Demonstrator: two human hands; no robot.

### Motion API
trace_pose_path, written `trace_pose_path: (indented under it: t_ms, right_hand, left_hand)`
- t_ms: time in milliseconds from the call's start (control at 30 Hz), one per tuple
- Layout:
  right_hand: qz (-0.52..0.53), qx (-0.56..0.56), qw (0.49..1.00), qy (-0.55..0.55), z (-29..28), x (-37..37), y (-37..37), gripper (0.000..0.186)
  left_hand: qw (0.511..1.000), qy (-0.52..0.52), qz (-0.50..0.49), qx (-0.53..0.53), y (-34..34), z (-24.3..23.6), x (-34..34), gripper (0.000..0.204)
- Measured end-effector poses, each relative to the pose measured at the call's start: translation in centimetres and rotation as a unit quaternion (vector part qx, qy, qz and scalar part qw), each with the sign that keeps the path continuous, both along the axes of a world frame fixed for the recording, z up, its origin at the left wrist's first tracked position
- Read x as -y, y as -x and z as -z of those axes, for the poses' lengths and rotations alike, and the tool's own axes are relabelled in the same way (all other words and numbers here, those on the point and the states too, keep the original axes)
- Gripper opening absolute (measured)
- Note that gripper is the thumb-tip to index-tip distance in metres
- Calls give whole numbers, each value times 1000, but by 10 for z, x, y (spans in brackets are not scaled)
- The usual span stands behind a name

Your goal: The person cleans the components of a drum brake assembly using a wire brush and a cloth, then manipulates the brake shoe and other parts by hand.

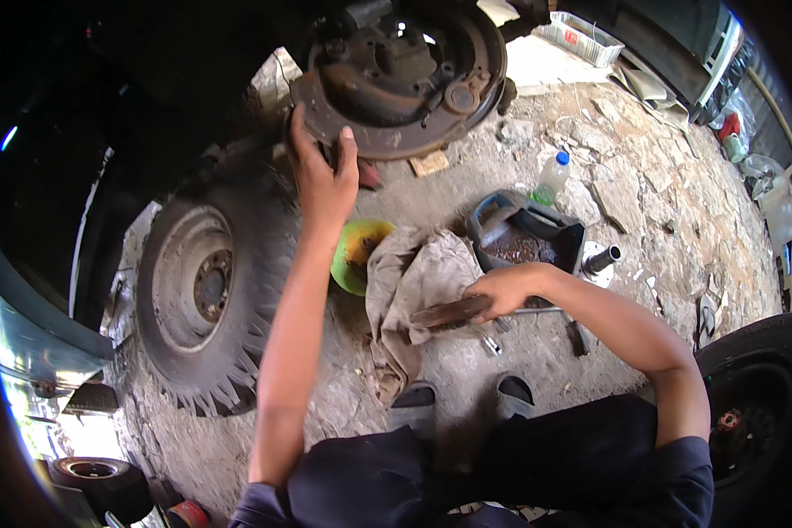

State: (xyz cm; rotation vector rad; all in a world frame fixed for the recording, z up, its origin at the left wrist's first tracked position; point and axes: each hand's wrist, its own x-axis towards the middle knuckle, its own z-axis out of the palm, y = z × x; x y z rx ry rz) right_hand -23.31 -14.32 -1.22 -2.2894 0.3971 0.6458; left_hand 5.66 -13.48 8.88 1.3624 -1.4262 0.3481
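At the top, my left hand [324, 180] grips the lower left edge of a rusty round brake backing plate [396, 141]; thumb and forefinger show apart on the rim, the other fingers are hidden. Lower down, my right hand [509, 290] is closed round one end of a long brown curved piece [449, 313], which looks like a brake shoe. Its free end lies against a crumpled, stained cloth [422, 273]. Beside the cloth stands a green-yellow bowl [350, 264] with brown residue inside. A cut-open dark container [572, 242] with dark wet contents is just beyond my right hand.
A large treaded wheel [194, 295] leans on the left. A plastic bottle with a blue cap [552, 179] and a metal hub part [600, 262] stand by the container. Another tyre [757, 396] is at right. Broken stone ground [660, 194] and a white crate [583, 40] lie beyond.
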Motion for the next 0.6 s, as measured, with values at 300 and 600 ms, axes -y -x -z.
trace_pose_path:
  t_ms: [300,600]
  right_hand:
    - [35,68,991,-106,91,19,50,61]
    - [-49,-96,994,-11,109,-26,53,50]
  left_hand:
    - [967,-204,104,116,41,131,-85,80]
    - [903,-407,105,91,37,231,-124,29]
